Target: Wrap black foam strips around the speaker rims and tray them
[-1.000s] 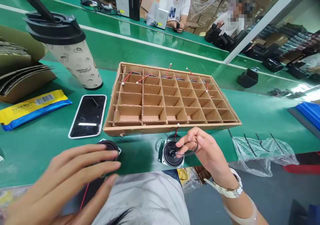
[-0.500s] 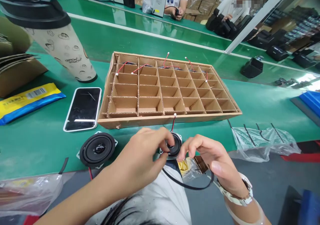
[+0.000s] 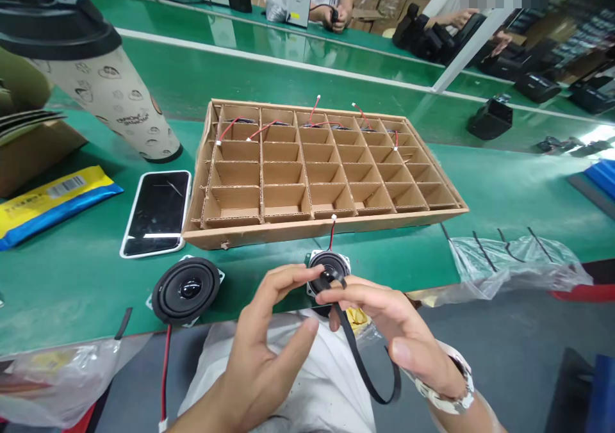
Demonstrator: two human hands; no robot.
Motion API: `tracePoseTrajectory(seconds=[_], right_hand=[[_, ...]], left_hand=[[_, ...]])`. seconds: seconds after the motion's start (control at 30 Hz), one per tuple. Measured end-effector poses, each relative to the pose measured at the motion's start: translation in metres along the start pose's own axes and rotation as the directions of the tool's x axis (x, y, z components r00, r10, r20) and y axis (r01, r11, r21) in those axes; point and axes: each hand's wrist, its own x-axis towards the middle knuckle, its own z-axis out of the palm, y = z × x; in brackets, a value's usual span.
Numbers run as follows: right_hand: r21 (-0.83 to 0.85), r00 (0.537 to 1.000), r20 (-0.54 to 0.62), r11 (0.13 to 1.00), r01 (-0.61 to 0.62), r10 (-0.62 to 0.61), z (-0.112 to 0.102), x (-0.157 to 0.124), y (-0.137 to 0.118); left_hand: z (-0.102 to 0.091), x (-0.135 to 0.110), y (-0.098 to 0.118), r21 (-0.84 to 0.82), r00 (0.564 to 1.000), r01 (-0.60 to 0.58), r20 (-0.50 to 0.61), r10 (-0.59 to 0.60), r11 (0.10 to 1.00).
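A small round speaker (image 3: 316, 284) with a square metal frame lies at the table's front edge, its short red-and-black wire pointing away from me. My left hand (image 3: 273, 330) is in front of it, thumb and fingers apart with nothing between them, the fingertips over the speaker's near side. My right hand (image 3: 384, 314) holds a narrow black strip (image 3: 358, 353) by its upper end among the fingers, just over the speaker. The strip's lower part hangs in a loop below the hand. A larger black speaker (image 3: 187, 289) lies to the left, its red wire hanging off the edge.
Behind the speakers stands a cardboard tray (image 3: 288, 231) with dividers; wired parts sit in its far row. A phone (image 3: 156, 212), a yellow-blue packet (image 3: 57, 199) and a tall cup (image 3: 120, 100) are at left. Black strips stick to the edge by a plastic bag (image 3: 523, 260). Co-workers sit opposite.
My left hand has drawn back from the small speaker and its fingers have spread. My right hand has moved left, bringing the black strip's end over the speaker.
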Motion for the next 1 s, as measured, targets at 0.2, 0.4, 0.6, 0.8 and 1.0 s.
tracePoseTrajectory(seconds=[0.2,0.4,0.6,0.8,1.0], right_hand=[[-0.488,0.991,-0.023,0.867,0.101,-0.129,0.012,-0.010,-0.008],[-0.731,0.994,-0.022,0.680,0.054,-0.103,0.016,-0.016,-0.010],[-0.807,0.986,-0.013,0.584,0.087,-0.166,0.015,-0.014,-0.019],[-0.818,0.980,-0.069,0.573,0.051,-0.186,0.009,-0.019,-0.014],[-0.769,0.972,-0.177,0.638,-0.040,-0.152,-0.005,-0.022,-0.015]], left_hand=[[-0.011,0.014,0.020,0.460,0.922,-0.295,-0.092,0.376,0.837],[0.002,0.022,0.034,0.462,0.939,-0.287,-0.039,0.342,0.839],[0.001,0.026,0.029,0.485,0.963,-0.209,-0.047,0.264,0.849],[0.002,0.034,0.012,0.374,0.986,-0.107,-0.078,0.146,0.921],[0.015,0.055,-0.012,0.167,0.997,-0.015,-0.067,0.027,0.986]])
